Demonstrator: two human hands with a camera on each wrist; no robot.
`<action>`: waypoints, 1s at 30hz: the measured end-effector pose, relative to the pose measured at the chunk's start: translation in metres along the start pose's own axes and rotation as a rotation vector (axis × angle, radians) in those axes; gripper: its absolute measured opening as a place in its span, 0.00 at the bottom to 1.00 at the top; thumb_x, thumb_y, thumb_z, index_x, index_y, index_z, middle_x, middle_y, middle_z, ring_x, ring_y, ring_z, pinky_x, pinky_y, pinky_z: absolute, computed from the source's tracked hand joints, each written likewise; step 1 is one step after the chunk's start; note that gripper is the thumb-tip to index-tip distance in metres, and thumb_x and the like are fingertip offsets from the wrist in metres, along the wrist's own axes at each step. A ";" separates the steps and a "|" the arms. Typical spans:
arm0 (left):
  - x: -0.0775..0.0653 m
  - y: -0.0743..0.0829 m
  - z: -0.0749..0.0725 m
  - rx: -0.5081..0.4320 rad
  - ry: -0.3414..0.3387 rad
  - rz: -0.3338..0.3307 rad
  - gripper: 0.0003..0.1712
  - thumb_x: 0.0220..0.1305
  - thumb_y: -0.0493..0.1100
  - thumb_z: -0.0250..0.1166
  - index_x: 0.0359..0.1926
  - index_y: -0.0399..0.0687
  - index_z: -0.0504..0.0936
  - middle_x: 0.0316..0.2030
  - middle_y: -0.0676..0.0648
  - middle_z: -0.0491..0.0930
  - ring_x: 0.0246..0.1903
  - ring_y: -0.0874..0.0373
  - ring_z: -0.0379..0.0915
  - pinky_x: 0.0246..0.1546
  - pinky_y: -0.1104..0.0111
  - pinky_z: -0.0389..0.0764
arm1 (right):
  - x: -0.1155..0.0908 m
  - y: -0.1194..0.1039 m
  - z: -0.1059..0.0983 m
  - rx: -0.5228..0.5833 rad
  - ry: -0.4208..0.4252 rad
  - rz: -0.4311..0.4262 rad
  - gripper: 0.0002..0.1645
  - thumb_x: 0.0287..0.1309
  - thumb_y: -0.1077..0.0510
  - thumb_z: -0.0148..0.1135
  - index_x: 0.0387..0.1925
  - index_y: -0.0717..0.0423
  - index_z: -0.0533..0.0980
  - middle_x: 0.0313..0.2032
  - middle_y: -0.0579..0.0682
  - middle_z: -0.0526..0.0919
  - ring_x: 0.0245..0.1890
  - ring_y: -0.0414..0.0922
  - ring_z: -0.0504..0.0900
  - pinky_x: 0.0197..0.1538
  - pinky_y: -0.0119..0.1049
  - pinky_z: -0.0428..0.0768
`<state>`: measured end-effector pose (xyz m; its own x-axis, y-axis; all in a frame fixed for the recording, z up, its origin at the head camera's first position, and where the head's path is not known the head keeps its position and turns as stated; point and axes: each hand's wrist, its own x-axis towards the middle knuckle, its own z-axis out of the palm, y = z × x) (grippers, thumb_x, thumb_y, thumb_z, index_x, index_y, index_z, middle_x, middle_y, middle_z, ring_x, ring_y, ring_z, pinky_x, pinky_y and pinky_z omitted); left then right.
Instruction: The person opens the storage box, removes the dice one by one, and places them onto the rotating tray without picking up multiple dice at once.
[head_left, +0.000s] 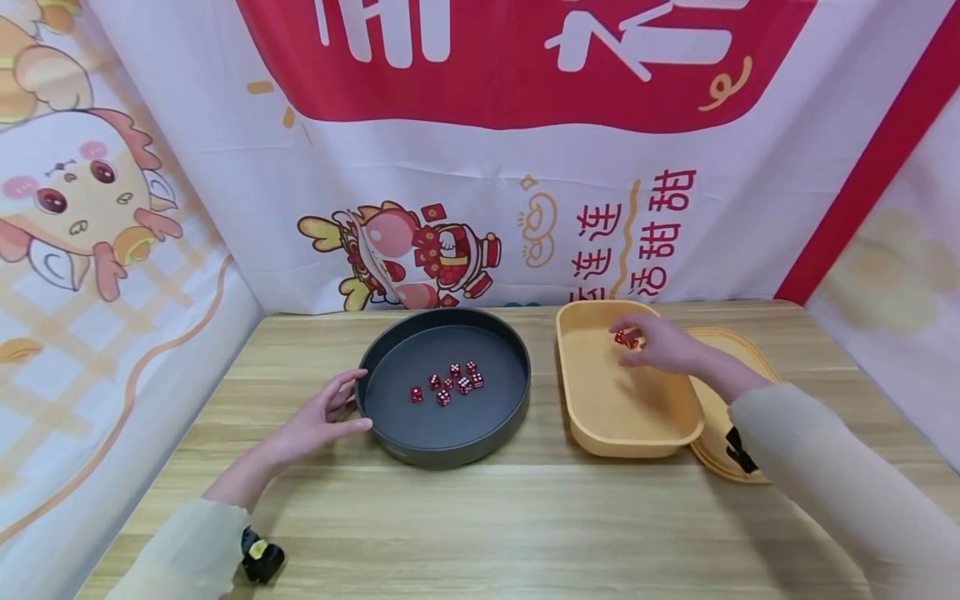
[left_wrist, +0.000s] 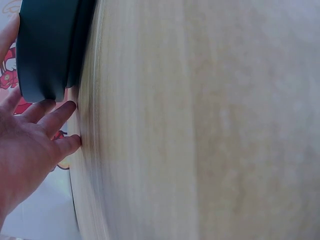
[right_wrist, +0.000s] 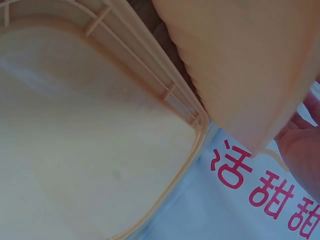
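My left hand [head_left: 324, 421] rests its spread fingers against the outer left wall of a round dark grey pan [head_left: 442, 457]. In the left wrist view, the fingertips touch the side of the pan [left_wrist: 47, 50]. Several red dice [head_left: 450, 383] with white pips lie scattered inside it. Over the far end of a yellow-orange plastic bin [head_left: 626, 400], my right hand [head_left: 660, 343] has its fingers curled round a few red dice [head_left: 628, 339]; their exact number is partly hidden. The right wrist view shows the right hand [right_wrist: 302, 145] only at its edge, past the bin wall [right_wrist: 240, 60].
A matching flat lid [head_left: 723, 421] lies right of the bin, partly beneath it, below my right forearm. Wooden table [head_left: 480, 533] carries everything. A printed cloth [head_left: 480, 183] hangs behind, with more cloth on both sides.
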<state>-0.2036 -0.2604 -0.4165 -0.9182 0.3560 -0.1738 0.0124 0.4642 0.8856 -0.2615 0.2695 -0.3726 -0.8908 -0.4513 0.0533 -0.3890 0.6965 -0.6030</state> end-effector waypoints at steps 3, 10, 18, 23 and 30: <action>0.001 -0.001 0.000 -0.003 -0.001 -0.001 0.45 0.66 0.44 0.65 0.75 0.53 0.48 0.73 0.30 0.43 0.69 0.32 0.45 0.65 0.43 0.53 | 0.006 0.006 0.004 -0.032 0.006 0.000 0.29 0.51 0.68 0.69 0.54 0.74 0.71 0.53 0.71 0.75 0.54 0.67 0.74 0.58 0.60 0.71; 0.000 0.000 0.001 0.010 0.002 0.003 0.45 0.65 0.45 0.66 0.75 0.53 0.49 0.73 0.30 0.44 0.69 0.32 0.47 0.65 0.44 0.55 | 0.019 0.018 0.011 -0.106 0.026 0.001 0.30 0.49 0.68 0.70 0.53 0.77 0.70 0.52 0.73 0.75 0.55 0.68 0.71 0.62 0.59 0.67; -0.001 0.004 0.001 0.006 0.010 -0.004 0.45 0.65 0.44 0.66 0.75 0.53 0.49 0.72 0.30 0.44 0.69 0.32 0.47 0.65 0.43 0.54 | 0.027 0.025 0.016 -0.146 0.027 0.010 0.31 0.49 0.67 0.70 0.53 0.79 0.69 0.50 0.75 0.75 0.54 0.69 0.72 0.62 0.60 0.67; 0.000 0.003 0.002 0.007 0.010 0.003 0.45 0.65 0.44 0.66 0.75 0.52 0.49 0.72 0.30 0.45 0.69 0.33 0.47 0.65 0.44 0.55 | 0.029 0.030 0.022 -0.130 0.020 -0.035 0.28 0.46 0.70 0.70 0.49 0.78 0.72 0.46 0.72 0.78 0.49 0.65 0.77 0.58 0.58 0.71; -0.001 0.002 0.001 0.007 0.012 0.007 0.45 0.65 0.44 0.66 0.75 0.52 0.49 0.73 0.30 0.44 0.69 0.33 0.46 0.66 0.44 0.53 | 0.031 0.032 0.027 -0.065 -0.012 -0.101 0.20 0.44 0.74 0.68 0.42 0.75 0.75 0.39 0.65 0.82 0.42 0.60 0.82 0.50 0.54 0.79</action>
<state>-0.2027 -0.2590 -0.4153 -0.9226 0.3498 -0.1625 0.0214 0.4670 0.8840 -0.2956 0.2630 -0.4120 -0.8437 -0.5273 0.1012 -0.4911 0.6817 -0.5423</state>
